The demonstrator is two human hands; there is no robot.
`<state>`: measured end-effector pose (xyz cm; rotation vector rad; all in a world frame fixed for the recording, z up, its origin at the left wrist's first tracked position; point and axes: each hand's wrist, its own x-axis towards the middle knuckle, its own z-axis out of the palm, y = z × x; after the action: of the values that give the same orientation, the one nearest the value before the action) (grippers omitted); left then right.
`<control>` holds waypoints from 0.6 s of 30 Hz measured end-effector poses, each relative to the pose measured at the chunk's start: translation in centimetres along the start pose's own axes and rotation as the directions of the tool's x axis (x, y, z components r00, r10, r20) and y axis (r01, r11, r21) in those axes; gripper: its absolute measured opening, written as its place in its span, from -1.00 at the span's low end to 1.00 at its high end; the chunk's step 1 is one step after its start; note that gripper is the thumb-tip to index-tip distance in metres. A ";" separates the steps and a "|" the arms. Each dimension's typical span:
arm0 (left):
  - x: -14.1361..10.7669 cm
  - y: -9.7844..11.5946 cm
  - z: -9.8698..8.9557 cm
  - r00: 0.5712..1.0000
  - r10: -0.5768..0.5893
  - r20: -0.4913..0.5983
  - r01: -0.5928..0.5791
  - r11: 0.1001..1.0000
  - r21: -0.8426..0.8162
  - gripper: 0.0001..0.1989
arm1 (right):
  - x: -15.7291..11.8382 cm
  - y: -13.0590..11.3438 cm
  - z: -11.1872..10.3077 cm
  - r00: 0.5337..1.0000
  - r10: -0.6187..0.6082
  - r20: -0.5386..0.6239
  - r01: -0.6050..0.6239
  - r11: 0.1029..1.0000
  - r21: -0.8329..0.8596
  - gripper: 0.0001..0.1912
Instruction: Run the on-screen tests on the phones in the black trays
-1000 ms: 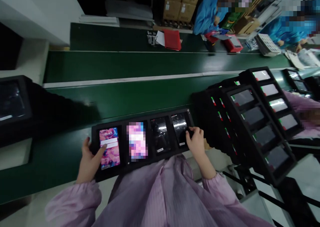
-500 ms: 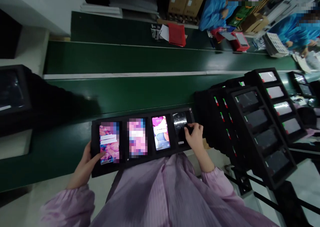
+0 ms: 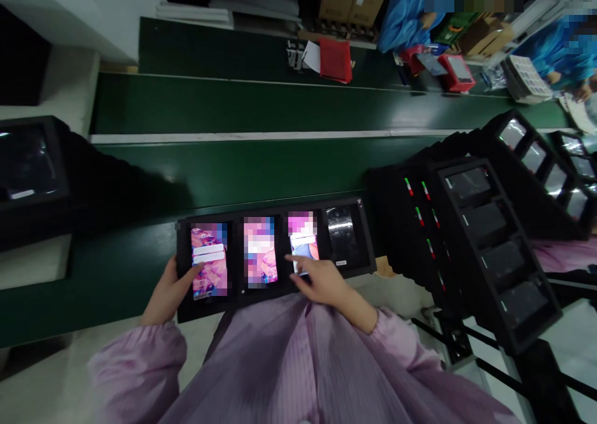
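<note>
A long black tray point(image 3: 236, 256) with a row of phones in its slots lies along the near edge of the green bench. My left hand point(image 3: 168, 290) grips the tray's left end, its thumb over the lit leftmost phone point(image 3: 212, 282). Beside that is a second lit phone point(image 3: 260, 250). Over the lower part of the third lit phone point(image 3: 305, 248) is my right hand point(image 3: 329, 282), fingers stretched and holding nothing. Whether its fingertip touches the screen I cannot tell. The rightmost phone point(image 3: 342, 234) has a dark, shiny screen.
Stacked black trays point(image 3: 489, 209) with phones stand close on the right, and another pile of trays point(image 3: 58, 156) on the left. Across the green bench point(image 3: 261, 166) lies a red folder-like item point(image 3: 334, 60). People in blue sleeves point(image 3: 405, 17) work at the far side.
My right hand has moved left from the dark rightmost phone to the third phone. My left hand keeps its hold on the tray. The view has shifted slightly.
</note>
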<state>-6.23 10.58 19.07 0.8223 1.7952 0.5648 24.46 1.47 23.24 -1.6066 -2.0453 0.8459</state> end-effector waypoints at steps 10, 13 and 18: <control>-1.4 2.2 1.2 0.987 0.002 -0.163 0.017 0.993 0.115 -0.64 | 3.6 0.1 0.7 0.999 0.046 0.004 -0.045 0.990 -0.133 -0.70; -1.1 2.0 1.2 0.979 0.055 -0.197 -0.008 0.973 0.232 -0.66 | 1.2 1.7 -1.1 0.999 0.026 0.025 -0.023 0.992 -0.122 -0.74; -0.1 0.6 0.8 0.981 0.098 -0.167 -0.059 0.973 0.225 -0.60 | -0.7 3.5 -2.6 0.973 0.222 -0.064 -0.229 0.961 -0.152 -0.63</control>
<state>-5.28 10.91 19.31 1.0244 2.0206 0.5105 28.81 1.90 22.85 -1.9569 -1.9653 0.7269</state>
